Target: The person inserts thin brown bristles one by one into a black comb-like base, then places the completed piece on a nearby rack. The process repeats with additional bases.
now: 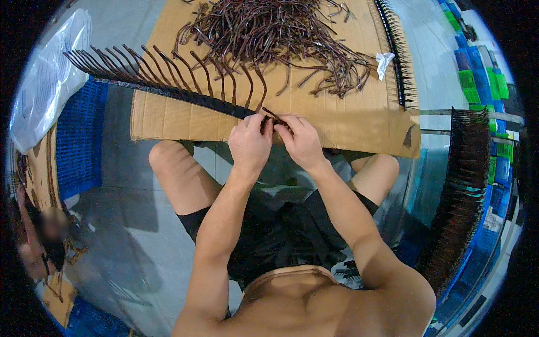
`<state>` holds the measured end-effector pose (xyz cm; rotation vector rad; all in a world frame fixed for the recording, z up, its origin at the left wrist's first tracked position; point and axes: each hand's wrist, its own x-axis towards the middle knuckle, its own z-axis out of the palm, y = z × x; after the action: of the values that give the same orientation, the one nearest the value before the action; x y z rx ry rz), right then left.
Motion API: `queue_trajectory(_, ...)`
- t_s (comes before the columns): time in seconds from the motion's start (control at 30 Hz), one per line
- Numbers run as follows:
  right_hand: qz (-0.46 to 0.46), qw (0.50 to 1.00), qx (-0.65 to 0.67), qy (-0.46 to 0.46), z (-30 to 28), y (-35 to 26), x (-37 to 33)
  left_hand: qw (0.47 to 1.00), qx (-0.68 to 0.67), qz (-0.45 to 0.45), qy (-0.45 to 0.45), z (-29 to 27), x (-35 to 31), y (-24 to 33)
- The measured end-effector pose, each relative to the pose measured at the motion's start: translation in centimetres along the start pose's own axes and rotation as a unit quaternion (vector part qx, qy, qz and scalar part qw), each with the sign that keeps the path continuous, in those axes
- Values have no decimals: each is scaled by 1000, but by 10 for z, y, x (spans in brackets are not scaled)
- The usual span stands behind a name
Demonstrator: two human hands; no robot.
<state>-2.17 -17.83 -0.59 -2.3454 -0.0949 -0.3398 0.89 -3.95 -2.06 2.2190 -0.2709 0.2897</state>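
Observation:
A long black strip (174, 95) slants from the far left down to my hands, over the cardboard. Thin, curved, glossy brown rods (231, 84) stand up in a row along it. My left hand (247, 145) is closed round the strip's near right end. Beside it, my right hand (300, 141) pinches a short brown rod (270, 113) at that same end, fingertips almost touching the left hand. The exact joint between rod and strip is hidden by my fingers. Ahead lies a big loose heap of brown rods (264, 33).
The cardboard sheet (337, 129) spans my knees. A toothed black strip (397, 62) and a white scrap (384, 64) lie at its right. Farther right, filled strips hang on a metal rack (435, 112). At left are a blue crate (81, 135), plastic bag (53, 78) and another person (48, 236).

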Motion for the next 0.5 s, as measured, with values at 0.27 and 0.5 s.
queue_trajectory(0.27,187,969,90,132,-17,2,20,999,20,34,28,-1,1,1)
queue_trajectory(0.5,176,936,282,111,2,-4,15,995,46,81,30,-1,3,0)
